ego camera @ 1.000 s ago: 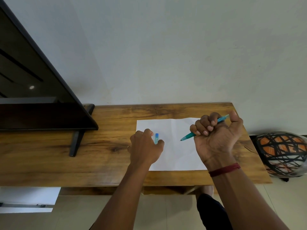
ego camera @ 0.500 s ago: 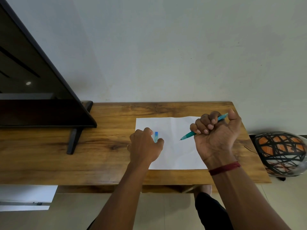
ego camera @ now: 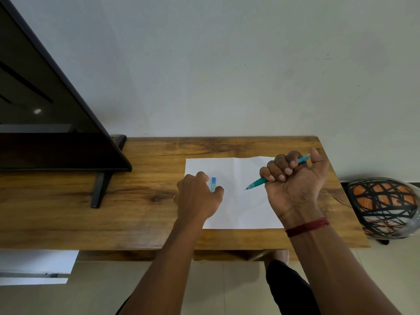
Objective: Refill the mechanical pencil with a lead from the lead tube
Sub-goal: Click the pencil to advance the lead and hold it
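Note:
A teal mechanical pencil [ego camera: 258, 183] sits in the fist of my right hand [ego camera: 295, 185], tip pointing down-left over the paper, thumb resting by its top end. My left hand [ego camera: 197, 196] lies on the left part of a white sheet of paper [ego camera: 241, 208], fingers curled around a small blue lead tube [ego camera: 213, 184] that lies flat between forefinger and thumb. Whether the tube is lifted off the paper I cannot tell. The two hands are apart, with bare paper between them.
The sheet lies on a wooden table [ego camera: 147, 212] against a grey wall. A black TV screen [ego camera: 45, 123] on a stand [ego camera: 98, 189] takes the table's left part. An orange and black helmet [ego camera: 384, 205] sits off the table's right edge.
Both hands hold nearly the same pose. The view has shifted slightly, nothing has been picked up or let go.

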